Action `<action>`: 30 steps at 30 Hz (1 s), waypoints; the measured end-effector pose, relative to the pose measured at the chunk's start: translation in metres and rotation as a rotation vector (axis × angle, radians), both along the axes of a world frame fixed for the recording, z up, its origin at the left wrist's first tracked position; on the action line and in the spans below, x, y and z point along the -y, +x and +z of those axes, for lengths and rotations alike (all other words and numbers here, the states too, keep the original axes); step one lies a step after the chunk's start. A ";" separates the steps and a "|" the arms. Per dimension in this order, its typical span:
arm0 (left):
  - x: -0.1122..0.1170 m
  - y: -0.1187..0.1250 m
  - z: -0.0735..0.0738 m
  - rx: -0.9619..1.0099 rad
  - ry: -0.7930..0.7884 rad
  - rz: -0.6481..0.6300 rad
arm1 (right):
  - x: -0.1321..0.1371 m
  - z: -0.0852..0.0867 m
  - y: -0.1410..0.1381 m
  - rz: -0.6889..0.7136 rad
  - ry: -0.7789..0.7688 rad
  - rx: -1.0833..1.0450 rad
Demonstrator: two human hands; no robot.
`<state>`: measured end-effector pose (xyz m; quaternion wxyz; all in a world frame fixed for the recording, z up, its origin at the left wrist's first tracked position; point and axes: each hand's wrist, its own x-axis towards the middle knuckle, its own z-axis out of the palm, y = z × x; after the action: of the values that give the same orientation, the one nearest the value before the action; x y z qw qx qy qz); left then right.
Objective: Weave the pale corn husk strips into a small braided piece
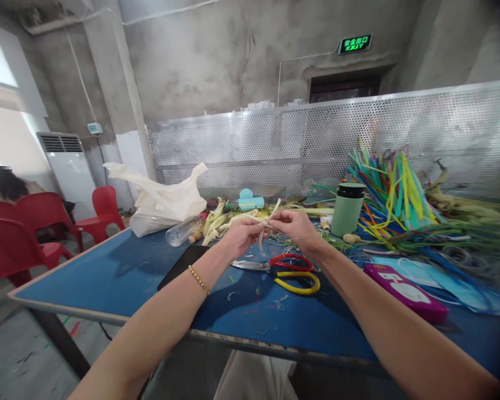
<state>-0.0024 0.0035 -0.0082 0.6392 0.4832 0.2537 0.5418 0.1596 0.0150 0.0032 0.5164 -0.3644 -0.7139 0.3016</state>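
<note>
Both hands are raised above the blue table (108, 278) and pinch one pale straw-like strip (263, 222) between them. My left hand (242, 236) is closed on its left part; a gold bead bracelet (199, 279) is on that wrist. My right hand (294, 225) is closed on the strip's right part, and a loose end hangs down between the hands. Directly below them lie scissors with red and yellow handles (294, 272) and a dark flat pad (183, 264).
A green cup with a dark lid (348, 210), a pile of coloured strips (391, 189), green stems (462, 239), a magenta case (404, 291), a clear bottle (183, 230), a cream bag (162, 203). Perforated metal screen (316, 139) behind. Red chairs (33, 222) and a seated person at left.
</note>
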 end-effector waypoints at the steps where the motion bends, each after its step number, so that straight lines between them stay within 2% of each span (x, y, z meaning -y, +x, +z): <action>1: 0.001 0.000 0.000 -0.005 0.003 -0.003 | 0.001 0.000 0.000 0.005 -0.001 -0.004; 10: 0.001 0.002 0.000 0.003 0.039 -0.011 | 0.009 0.006 -0.004 0.006 0.048 0.016; 18: -0.001 0.008 -0.002 -0.053 0.084 0.102 | 0.009 0.006 -0.005 -0.167 0.145 0.199; 21: -0.004 0.008 -0.005 -0.076 0.116 0.106 | 0.011 0.007 -0.006 -0.204 0.155 0.241; 30: -0.005 0.009 -0.006 -0.068 0.124 0.110 | 0.010 0.006 -0.006 -0.216 0.130 0.238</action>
<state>0.0064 0.0083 -0.0142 0.5684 0.5254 0.2673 0.5740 0.1533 0.0049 0.0095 0.4800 -0.4378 -0.7448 0.1521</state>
